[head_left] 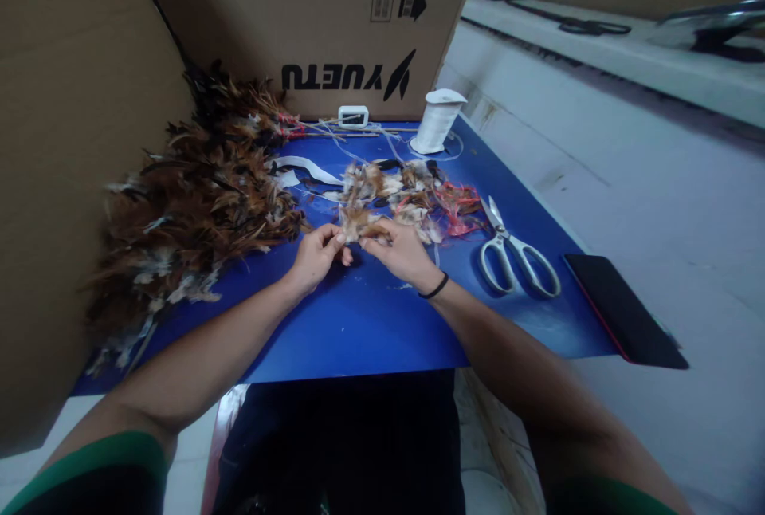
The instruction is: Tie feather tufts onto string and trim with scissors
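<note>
Over the middle of the blue tabletop, my left hand pinches one side of a small tuft of tan feathers. My right hand, with a black band at the wrist, pinches the tuft's other side. Just beyond my fingers lies a loose pile of tan, white and black feathers. Pink-red strands are tangled at the pile's right end. Scissors with pale handles rest to the right, blades slightly apart and pointing away.
A large heap of brown feathers covers the table's left side. Thin sticks, a small white device and a white roll stand near the back. Cardboard boxes wall the back and left. A dark phone overhangs the right edge.
</note>
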### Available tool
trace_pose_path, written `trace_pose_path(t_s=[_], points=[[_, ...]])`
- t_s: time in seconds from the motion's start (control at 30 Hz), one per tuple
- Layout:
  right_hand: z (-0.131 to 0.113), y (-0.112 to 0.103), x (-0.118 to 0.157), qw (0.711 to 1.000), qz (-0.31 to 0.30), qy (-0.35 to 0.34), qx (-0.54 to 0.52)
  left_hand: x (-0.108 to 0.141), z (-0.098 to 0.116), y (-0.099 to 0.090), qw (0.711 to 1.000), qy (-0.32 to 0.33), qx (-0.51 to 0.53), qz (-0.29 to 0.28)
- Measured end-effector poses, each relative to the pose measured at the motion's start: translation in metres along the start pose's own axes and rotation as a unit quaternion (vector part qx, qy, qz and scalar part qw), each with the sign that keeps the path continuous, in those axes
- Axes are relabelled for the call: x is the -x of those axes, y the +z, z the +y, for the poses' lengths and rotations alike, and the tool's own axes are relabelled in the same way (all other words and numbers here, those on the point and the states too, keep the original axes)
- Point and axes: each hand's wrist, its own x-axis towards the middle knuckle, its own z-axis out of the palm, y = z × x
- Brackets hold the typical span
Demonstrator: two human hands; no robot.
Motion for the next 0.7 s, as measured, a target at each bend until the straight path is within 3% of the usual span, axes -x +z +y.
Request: trace_pose_path(t_s=[0.3, 0.53, 0.7], points=[[-0.004, -0.002, 0.0, 1.0, -0.004, 0.003, 0.014, 0.0, -0.002, 0.001, 1.0, 0.019, -0.021, -0.002], [-0.011, -0.019, 0.006, 0.979, -0.05, -0.054, 0.19, -0.002, -0.002, 0.0, 0.998, 0.025, -0.044, 0.03], [-0.022, -0.029, 0.012, 0.967, -0.062, -0.1, 0.225, -0.003, 0.0, -0.003, 0.988, 0.033, -0.142, 0.041]])
